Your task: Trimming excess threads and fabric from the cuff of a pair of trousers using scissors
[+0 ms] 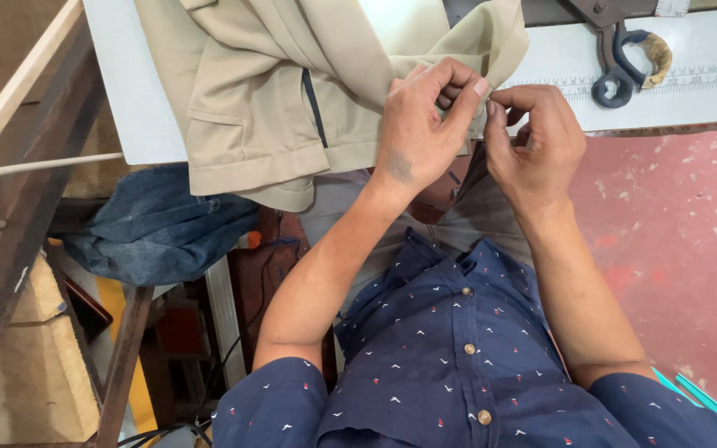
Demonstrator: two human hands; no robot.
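Where pinched, crumpled beige garment [292, 91]

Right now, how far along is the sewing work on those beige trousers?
Already made up: the beige trousers show a finished pocket and stitched seams. In hand: the left hand and right hand pinch an edge of the cloth. Whether a needle or thread is there, I cannot tell. The scissors lie unused on the table.
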